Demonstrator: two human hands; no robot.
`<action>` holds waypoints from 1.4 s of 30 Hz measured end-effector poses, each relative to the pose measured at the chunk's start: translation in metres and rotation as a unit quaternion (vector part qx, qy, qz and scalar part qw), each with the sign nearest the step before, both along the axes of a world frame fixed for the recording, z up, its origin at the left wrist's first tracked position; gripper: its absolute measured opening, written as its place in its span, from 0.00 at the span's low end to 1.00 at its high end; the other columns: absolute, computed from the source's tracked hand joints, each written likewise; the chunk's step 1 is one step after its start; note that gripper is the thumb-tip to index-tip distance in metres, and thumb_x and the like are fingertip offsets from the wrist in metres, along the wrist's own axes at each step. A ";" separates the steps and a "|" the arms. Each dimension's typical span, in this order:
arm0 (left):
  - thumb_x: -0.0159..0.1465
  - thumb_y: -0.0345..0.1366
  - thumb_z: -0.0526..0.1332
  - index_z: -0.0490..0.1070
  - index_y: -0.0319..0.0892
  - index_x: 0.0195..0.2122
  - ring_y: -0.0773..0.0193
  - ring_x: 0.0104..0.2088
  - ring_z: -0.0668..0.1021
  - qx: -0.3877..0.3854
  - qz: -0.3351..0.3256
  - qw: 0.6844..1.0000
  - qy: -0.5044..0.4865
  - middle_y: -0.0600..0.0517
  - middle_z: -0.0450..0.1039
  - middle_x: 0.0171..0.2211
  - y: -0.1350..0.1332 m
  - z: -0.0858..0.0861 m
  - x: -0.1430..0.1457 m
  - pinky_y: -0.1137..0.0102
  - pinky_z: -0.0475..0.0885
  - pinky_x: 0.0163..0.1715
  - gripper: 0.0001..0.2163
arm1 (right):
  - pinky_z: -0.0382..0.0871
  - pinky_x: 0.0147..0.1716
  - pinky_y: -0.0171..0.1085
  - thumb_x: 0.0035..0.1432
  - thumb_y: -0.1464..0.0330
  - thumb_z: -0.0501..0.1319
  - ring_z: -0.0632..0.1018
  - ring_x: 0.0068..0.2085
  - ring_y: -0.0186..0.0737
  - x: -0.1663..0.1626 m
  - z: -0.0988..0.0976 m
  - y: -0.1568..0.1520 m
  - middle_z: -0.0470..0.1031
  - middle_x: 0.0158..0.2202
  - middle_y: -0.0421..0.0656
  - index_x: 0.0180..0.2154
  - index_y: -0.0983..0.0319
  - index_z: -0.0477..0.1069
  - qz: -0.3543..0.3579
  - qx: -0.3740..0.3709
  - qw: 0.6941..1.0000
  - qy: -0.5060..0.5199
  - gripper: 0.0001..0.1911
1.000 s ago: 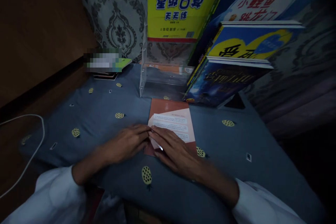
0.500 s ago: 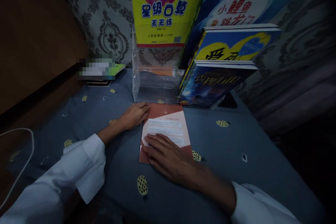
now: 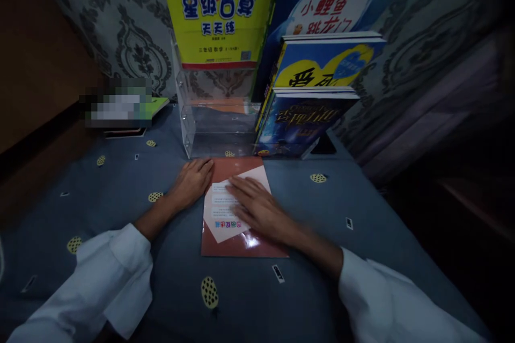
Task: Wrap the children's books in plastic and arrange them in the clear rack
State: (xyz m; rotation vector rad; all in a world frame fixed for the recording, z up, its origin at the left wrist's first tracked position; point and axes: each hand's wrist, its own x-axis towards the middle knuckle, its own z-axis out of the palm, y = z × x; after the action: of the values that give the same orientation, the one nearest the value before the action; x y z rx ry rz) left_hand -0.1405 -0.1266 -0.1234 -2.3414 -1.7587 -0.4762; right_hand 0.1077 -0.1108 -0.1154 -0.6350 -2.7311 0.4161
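A thin reddish-brown book with a white panel of text lies flat on the blue patterned cloth, its print upside down to me. My left hand rests at the book's far left corner, fingers stretched and touching its edge. Across the middle and right of the cover lies my right hand, palm down with fingers extended, hiding part of the text. Neither hand is closed around anything. Just beyond the book stands a clear acrylic book rack.
The rack holds a yellow workbook, a tall blue book, a blue-and-yellow book and a dark blue book. A small stack of books, partly blurred, lies at the back left. A dark flat object sits behind the rack's right end.
My right hand has slid forward and right over the cover, uncovering colourful lettering near its lower edge. My left hand stays at the far left corner. The whole view has shifted.
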 end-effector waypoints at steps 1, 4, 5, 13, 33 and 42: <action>0.73 0.33 0.49 0.70 0.37 0.59 0.53 0.53 0.77 -0.002 0.000 1.000 -0.002 0.40 0.73 0.58 0.000 0.000 0.000 0.57 0.72 0.53 0.17 | 0.57 0.68 0.58 0.71 0.62 0.53 0.62 0.70 0.52 0.002 -0.002 0.010 0.62 0.68 0.58 0.65 0.67 0.63 -0.026 -0.004 1.000 0.003 0.26; 0.73 0.33 0.49 0.69 0.36 0.59 0.52 0.54 0.76 -0.015 0.001 1.000 -0.009 0.39 0.73 0.58 -0.001 0.002 0.001 0.56 0.72 0.53 0.18 | 0.56 0.67 0.60 0.72 0.60 0.51 0.62 0.70 0.52 0.010 -0.007 0.036 0.63 0.68 0.57 0.66 0.66 0.63 -0.086 -0.009 0.996 0.010 0.27; 0.73 0.34 0.49 0.69 0.36 0.59 0.52 0.54 0.76 -0.017 0.003 1.000 -0.010 0.39 0.72 0.58 -0.001 0.002 0.001 0.56 0.72 0.53 0.18 | 0.56 0.67 0.60 0.71 0.60 0.50 0.62 0.70 0.52 0.013 -0.009 0.042 0.63 0.68 0.56 0.66 0.65 0.63 -0.102 -0.010 0.995 0.010 0.27; 0.74 0.35 0.49 0.69 0.39 0.60 0.51 0.58 0.75 -0.031 0.009 0.999 -0.010 0.41 0.71 0.61 -0.001 0.003 -0.001 0.54 0.70 0.57 0.18 | 0.57 0.66 0.60 0.70 0.57 0.49 0.63 0.70 0.54 0.024 -0.015 0.055 0.63 0.69 0.52 0.67 0.61 0.61 -0.160 0.003 0.987 0.008 0.29; 0.74 0.35 0.47 0.67 0.38 0.63 0.50 0.63 0.71 -0.066 0.023 0.998 -0.003 0.41 0.68 0.65 -0.002 0.001 -0.001 0.53 0.65 0.61 0.20 | 0.57 0.67 0.57 0.74 0.60 0.44 0.57 0.72 0.51 0.060 -0.015 -0.055 0.57 0.71 0.56 0.68 0.65 0.58 -0.127 0.063 0.987 -0.072 0.28; 0.74 0.33 0.46 0.63 0.37 0.65 0.49 0.66 0.68 -0.091 0.023 0.995 0.016 0.39 0.64 0.67 -0.013 0.001 0.008 0.52 0.63 0.63 0.21 | 0.57 0.67 0.59 0.72 0.53 0.48 0.57 0.72 0.54 0.074 -0.007 -0.092 0.58 0.70 0.59 0.70 0.66 0.55 -0.091 0.063 0.991 -0.078 0.34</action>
State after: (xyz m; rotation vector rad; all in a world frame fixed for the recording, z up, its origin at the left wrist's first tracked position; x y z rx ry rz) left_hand -0.1323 -0.1395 -0.1227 -2.4044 -1.9100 -0.2800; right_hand 0.1815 -0.2026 -0.1220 -0.9080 -2.7842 0.1533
